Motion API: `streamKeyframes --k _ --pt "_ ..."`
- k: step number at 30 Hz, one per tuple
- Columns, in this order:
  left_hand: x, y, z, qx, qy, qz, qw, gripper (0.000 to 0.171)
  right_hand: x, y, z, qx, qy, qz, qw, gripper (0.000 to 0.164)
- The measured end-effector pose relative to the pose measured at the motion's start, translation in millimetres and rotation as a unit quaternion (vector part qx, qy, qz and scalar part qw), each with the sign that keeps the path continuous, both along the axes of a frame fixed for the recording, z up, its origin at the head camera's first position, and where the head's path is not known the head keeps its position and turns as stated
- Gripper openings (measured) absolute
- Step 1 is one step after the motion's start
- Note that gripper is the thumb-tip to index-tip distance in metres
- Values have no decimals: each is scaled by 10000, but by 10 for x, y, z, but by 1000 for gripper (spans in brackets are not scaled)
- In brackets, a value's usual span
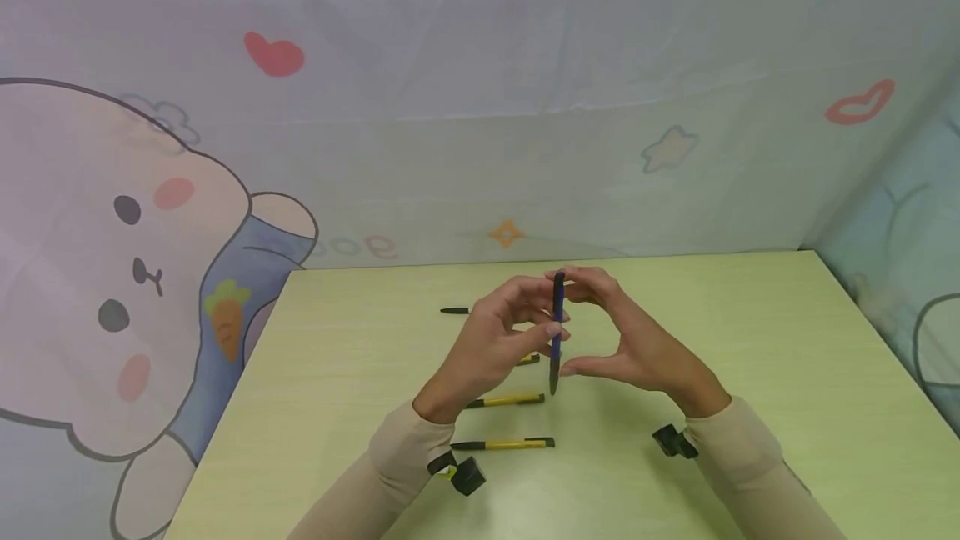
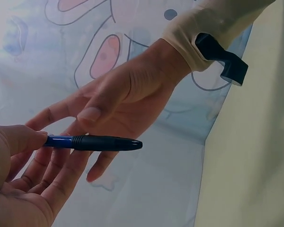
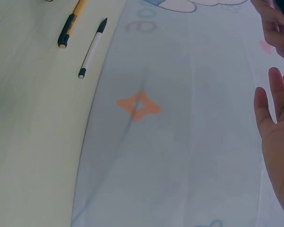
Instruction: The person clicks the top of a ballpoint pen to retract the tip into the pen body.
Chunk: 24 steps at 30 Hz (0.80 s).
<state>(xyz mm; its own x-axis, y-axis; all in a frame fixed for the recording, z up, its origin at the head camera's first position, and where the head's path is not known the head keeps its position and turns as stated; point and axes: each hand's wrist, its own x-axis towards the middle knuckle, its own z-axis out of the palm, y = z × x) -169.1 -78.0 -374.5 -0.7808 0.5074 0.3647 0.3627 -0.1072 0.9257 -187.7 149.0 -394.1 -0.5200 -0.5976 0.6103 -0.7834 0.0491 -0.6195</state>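
Observation:
A dark blue pen (image 1: pixel 555 369) with a black grip stands nearly upright above the table, pinched between the thumb and fingers of my left hand (image 1: pixel 498 340). In the left wrist view the pen's black grip end (image 2: pixel 106 143) points away from that hand. My right hand (image 1: pixel 637 348) is just right of the pen, thumb and fingers spread in a wide C. Its fingers are beside the pen's top and its thumb near the lower end. The right wrist view shows the right hand (image 3: pixel 278 142) with straight fingers, apart from the left hand (image 3: pixel 277 35).
Several yellow-and-black pens (image 1: pixel 517 444) lie in a column on the pale table (image 1: pixel 750 340), partly behind my left hand. Farther back lies a white pen (image 3: pixel 89 54) with black ends. A printed cloth (image 1: pixel 450 148) hangs behind the table's far edge.

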Motion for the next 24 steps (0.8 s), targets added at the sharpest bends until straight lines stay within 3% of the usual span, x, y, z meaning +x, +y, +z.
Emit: streamKeyframes --k 6,11,18,24 --pt "-8 -67 -51 -277 -120 245 9992 39 118 73 128 -129 -387 -147 9991 105" --pt "-45 -134 -111 -288 -284 345 9986 38 124 126 120 -194 -514 -164 9984 98" --pt "-97 -216 -159 -290 -442 386 9979 36 108 194 80 -276 -224 -63 9993 79" --pt "-154 -294 -193 -356 -541 537 9965 36 120 260 57 -246 -191 -100 9995 76"
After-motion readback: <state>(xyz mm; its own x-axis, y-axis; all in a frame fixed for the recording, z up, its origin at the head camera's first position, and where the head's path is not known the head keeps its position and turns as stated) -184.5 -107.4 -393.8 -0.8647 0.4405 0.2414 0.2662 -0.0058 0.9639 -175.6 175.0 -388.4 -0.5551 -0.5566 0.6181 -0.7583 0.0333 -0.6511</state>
